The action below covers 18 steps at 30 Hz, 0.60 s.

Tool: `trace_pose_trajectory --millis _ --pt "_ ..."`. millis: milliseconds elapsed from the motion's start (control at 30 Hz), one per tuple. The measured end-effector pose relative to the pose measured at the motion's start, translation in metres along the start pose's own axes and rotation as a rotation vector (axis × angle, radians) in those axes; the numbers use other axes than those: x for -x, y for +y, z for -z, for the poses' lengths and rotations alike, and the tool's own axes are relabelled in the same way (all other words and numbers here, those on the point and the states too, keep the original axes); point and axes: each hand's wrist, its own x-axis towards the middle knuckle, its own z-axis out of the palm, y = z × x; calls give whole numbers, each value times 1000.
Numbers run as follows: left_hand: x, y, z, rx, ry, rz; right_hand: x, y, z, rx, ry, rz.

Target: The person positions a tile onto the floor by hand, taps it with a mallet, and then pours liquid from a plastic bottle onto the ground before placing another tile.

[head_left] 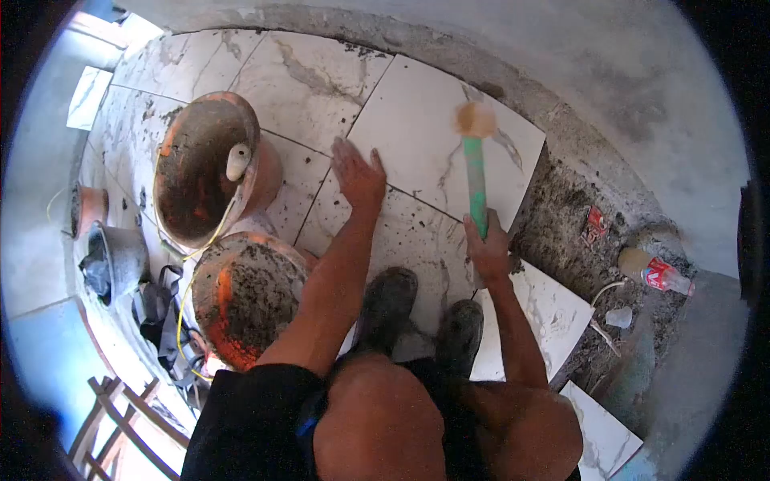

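Note:
My right hand point(488, 250) is closed round the green handle of a mallet point(475, 172). The mallet's tan head is blurred and sits over a white marbled floor tile point(417, 120); whether it touches cannot be told. My left hand point(358, 172) lies flat with fingers spread, at the joint between that tile and its neighbours. Grey crumbs of mortar are scattered on the laid tiles around it. Below my hands, my dark boots point(389, 309) stand on another tile.
On the left are two orange-rimmed buckets point(269, 172) point(210, 309) dirty with mortar and a grey bucket point(128, 256). A yellow cord runs beside them. To the right lie rough mortar point(553, 204), a bottle with a red label point(658, 272), a plastic cup point(619, 317) and a loose tile point(545, 313). A concrete wall curves behind.

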Motion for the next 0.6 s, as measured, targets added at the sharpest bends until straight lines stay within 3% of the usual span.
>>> trace_pose_trajectory --millis 100,200,333,400,500,600 --pt "-4 4 4 -45 29 53 1 22 -12 -199 20 -110" --pt "-4 6 5 -98 31 56 -12 36 -21 35 -22 -57" --pt "-2 3 2 -89 24 60 -11 28 -20 -38 -3 -140" --pt "-2 3 1 -97 26 58 -11 34 -27 -64 103 -164" --pt "-2 3 0 -114 33 62 -29 54 -32 190 -25 -59" --pt "-4 3 0 -123 36 43 -23 16 -15 70 70 23"
